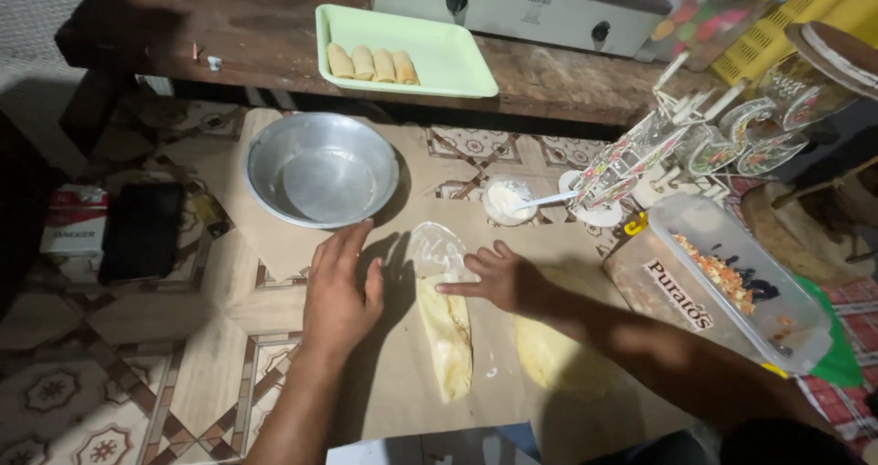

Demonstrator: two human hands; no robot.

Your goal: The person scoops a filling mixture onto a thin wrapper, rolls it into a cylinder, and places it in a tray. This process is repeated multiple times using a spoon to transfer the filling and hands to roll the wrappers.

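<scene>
A thin pale wrapper, folded into a long strip [447,332], lies on brown paper [274,236] in the middle. My right hand [498,277] rests its fingertips on the strip's upper end, fingers spread. My left hand [340,287] lies flat and open on the paper just left of the strip, holding nothing. A second round wrapper [549,355] lies to the right, partly under my right forearm.
An empty metal bowl [320,169] sits behind my left hand. A small cup of white paste with a spoon [508,198] stands behind the strip. A clear tub of chopped filling [722,277] is at right. A green tray [430,49] holding several rolls rests on the wooden bench.
</scene>
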